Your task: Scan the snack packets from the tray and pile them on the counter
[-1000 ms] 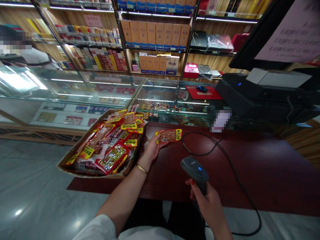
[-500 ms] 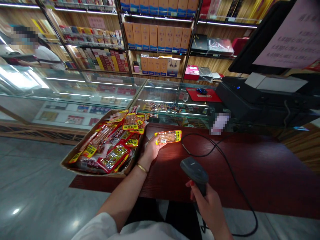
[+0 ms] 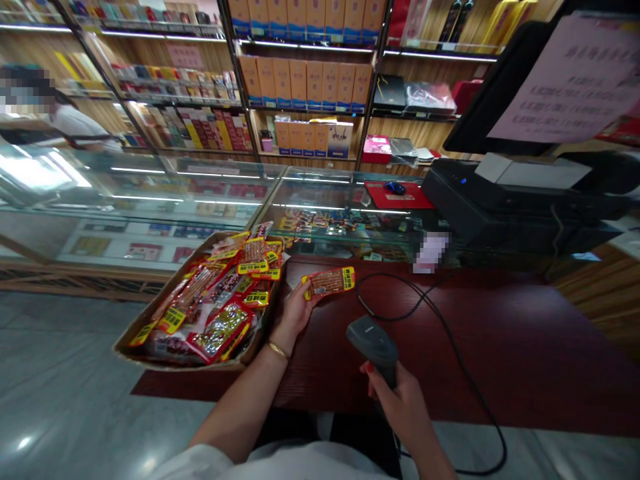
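My left hand [image 3: 296,311] grips one end of a snack packet [image 3: 330,283], a flat yellow-edged pouch with brown sticks showing through, held above the dark red counter [image 3: 450,373]. In my right hand [image 3: 400,400] is a dark grey barcode scanner [image 3: 373,339], fingers wrapped round its handle and its head towards the packet. A gap separates scanner and packet. Left of my left forearm, a cardboard box [image 3: 131,357] holds many similar red and yellow packets [image 3: 220,327].
The scanner's black cable [image 3: 453,333] loops over the counter. Behind stand glass display cases [image 3: 200,177], a mouse [image 3: 395,187] on a red mat [image 3: 417,195], and a monitor [image 3: 500,87] at the right. A person [image 3: 75,123] is at the far left, near stocked shelves.
The bright scanner light on the packet has gone, and the packet is tilted slightly differently. Both hands keep their holds. The whole view has shifted a little.
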`<action>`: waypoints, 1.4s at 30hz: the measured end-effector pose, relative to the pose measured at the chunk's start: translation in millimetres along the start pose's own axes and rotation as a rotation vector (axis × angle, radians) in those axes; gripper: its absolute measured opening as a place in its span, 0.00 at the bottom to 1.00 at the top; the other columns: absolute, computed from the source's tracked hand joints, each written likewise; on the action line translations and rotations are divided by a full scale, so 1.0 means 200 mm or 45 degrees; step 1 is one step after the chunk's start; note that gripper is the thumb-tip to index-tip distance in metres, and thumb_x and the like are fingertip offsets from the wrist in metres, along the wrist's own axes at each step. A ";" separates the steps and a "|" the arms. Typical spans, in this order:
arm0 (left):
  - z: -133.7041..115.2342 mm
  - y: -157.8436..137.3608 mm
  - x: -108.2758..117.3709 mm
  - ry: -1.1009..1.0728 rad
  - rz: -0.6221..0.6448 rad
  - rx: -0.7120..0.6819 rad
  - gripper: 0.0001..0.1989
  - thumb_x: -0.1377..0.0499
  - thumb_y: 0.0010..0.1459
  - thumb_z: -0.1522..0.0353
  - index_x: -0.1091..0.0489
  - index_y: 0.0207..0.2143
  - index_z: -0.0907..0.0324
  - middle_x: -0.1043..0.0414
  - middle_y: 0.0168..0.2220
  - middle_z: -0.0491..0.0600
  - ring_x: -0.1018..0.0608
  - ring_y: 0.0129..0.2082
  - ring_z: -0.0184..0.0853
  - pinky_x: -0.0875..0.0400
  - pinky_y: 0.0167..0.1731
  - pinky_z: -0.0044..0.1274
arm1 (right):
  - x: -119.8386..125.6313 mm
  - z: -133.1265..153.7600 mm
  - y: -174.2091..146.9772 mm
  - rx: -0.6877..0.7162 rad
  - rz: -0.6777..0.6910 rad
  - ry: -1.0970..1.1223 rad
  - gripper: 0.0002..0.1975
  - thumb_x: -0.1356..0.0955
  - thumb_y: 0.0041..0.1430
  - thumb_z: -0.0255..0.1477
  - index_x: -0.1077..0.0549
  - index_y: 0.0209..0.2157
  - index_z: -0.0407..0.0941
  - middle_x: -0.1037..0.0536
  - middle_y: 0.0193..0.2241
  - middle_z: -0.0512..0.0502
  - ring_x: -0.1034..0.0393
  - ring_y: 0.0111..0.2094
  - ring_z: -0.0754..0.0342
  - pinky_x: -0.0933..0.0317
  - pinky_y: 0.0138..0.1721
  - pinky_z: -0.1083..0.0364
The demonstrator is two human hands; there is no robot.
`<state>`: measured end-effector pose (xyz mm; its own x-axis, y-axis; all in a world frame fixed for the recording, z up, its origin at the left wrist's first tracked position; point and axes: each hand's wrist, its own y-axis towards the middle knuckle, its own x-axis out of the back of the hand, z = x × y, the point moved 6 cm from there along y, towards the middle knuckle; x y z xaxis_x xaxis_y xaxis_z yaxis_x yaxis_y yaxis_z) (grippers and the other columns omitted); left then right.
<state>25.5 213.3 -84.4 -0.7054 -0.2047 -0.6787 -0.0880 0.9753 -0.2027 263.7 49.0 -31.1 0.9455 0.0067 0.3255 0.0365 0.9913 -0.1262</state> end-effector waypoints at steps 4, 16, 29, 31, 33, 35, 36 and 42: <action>0.00 -0.04 -0.01 0.000 -0.059 -0.018 0.12 0.35 0.58 0.67 0.23 0.44 0.61 0.18 0.42 0.50 0.18 0.41 0.34 0.23 0.39 0.21 | 0.03 -0.04 0.00 0.000 0.023 0.110 0.25 0.32 0.61 0.52 0.22 0.35 0.42 0.24 0.20 0.48 0.29 0.24 0.52 0.36 0.28 0.57; 0.84 -0.16 -0.99 0.273 0.473 0.680 0.08 0.40 0.60 0.72 0.24 0.40 0.65 0.20 0.33 0.57 0.19 0.28 0.34 0.24 0.33 0.26 | 0.24 -0.03 -0.14 -0.004 -0.242 0.271 0.26 0.30 0.58 0.53 0.21 0.29 0.42 0.25 0.19 0.48 0.32 0.21 0.53 0.36 0.26 0.56; -0.42 -0.49 -0.34 1.129 0.036 -0.585 0.10 0.39 0.59 0.69 0.20 0.41 0.55 0.19 0.41 0.53 0.21 0.42 0.42 0.29 0.49 0.32 | 0.16 -0.15 0.03 -0.129 -0.065 0.183 0.29 0.28 0.50 0.58 0.18 0.32 0.44 0.19 0.25 0.43 0.24 0.28 0.48 0.28 0.31 0.53; -0.76 -0.55 -0.25 1.475 -0.191 -0.868 0.11 0.40 0.59 0.69 0.21 0.43 0.54 0.19 0.43 0.52 0.22 0.45 0.45 0.32 0.54 0.36 | 0.12 -0.12 0.06 -0.113 -0.080 0.213 0.30 0.28 0.50 0.58 0.19 0.31 0.43 0.19 0.25 0.43 0.25 0.27 0.48 0.29 0.31 0.53; -0.95 -0.53 -0.21 1.802 -0.276 -1.003 0.16 0.39 0.57 0.70 0.22 0.48 0.53 0.21 0.50 0.54 0.25 0.53 0.51 0.38 0.60 0.42 | 0.09 -0.11 0.08 -0.108 -0.103 0.228 0.29 0.28 0.50 0.58 0.19 0.31 0.43 0.20 0.24 0.44 0.26 0.26 0.49 0.30 0.29 0.53; -1.01 -0.48 -0.19 2.032 -0.297 -1.044 0.22 0.40 0.56 0.72 0.24 0.53 0.54 0.24 0.57 0.57 0.30 0.60 0.56 0.47 0.64 0.47 | 0.06 -0.11 0.08 -0.107 -0.100 0.224 0.29 0.28 0.51 0.57 0.20 0.31 0.43 0.20 0.24 0.44 0.26 0.26 0.48 0.30 0.30 0.53; -1.01 -0.45 -0.17 2.105 -0.300 -1.052 0.23 0.41 0.55 0.73 0.25 0.54 0.54 0.25 0.58 0.58 0.32 0.62 0.57 0.50 0.65 0.49 | 0.06 -0.11 0.08 -0.100 -0.103 0.215 0.28 0.28 0.51 0.57 0.20 0.31 0.43 0.20 0.24 0.44 0.26 0.26 0.48 0.30 0.30 0.53; -0.97 -0.39 -0.09 2.310 -0.399 -1.127 0.17 0.45 0.58 0.75 0.20 0.43 0.52 0.17 0.42 0.57 0.27 0.56 0.57 0.49 0.62 0.52 | 0.06 -0.11 0.06 -0.111 -0.120 0.212 0.29 0.27 0.49 0.57 0.19 0.32 0.42 0.18 0.26 0.42 0.25 0.26 0.48 0.29 0.30 0.52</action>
<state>-90.4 158.0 80.7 -0.2989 -0.5841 0.7546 -0.1729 0.8108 0.5591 281.8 58.5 -50.2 0.9768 -0.1146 0.1809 0.1482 0.9714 -0.1853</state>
